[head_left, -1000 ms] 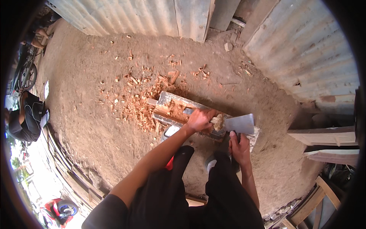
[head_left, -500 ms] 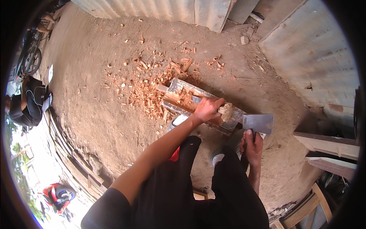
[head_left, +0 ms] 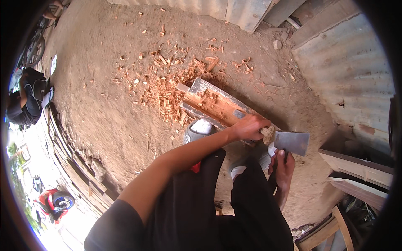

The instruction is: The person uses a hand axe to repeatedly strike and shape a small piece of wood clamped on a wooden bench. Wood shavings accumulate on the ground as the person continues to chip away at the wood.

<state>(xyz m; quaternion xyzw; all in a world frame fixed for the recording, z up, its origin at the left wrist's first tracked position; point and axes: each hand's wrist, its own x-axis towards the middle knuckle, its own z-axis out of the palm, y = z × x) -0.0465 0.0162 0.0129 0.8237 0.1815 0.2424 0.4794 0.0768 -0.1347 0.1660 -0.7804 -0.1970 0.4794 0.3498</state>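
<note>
My left hand (head_left: pixel 250 126) is closed round a chisel, its wooden handle end (head_left: pixel 267 133) frayed like a brush. The chisel's flat metal blade (head_left: pixel 239 113) lies over the hollow of a long wooden block (head_left: pixel 203 86) on the ground. This block has pale, worn outer edges and a freshly cut orange-brown trough with loose chips in it. Just right of the frayed end, my right hand (head_left: pixel 284 165) grips a cleaver-like tool by its dark handle. Its broad grey rectangular blade (head_left: pixel 292 142) stands apart from the chisel.
Wood chips (head_left: pixel 167 94) are scattered beyond and left of the block. My shoe (head_left: pixel 199 130) is against its near side. Corrugated metal sheets (head_left: pixel 347 71) stand at the right. Wooden boards (head_left: pixel 356 167) lie below them. A seated person (head_left: pixel 31 98) and a red motorcycle (head_left: pixel 54 203) are at the left.
My left hand has shifted the chisel rightward along the trough, uncovering more of the hollow. The cleaver-like tool stays close by the chisel's handle end. The whole view has shifted slightly.
</note>
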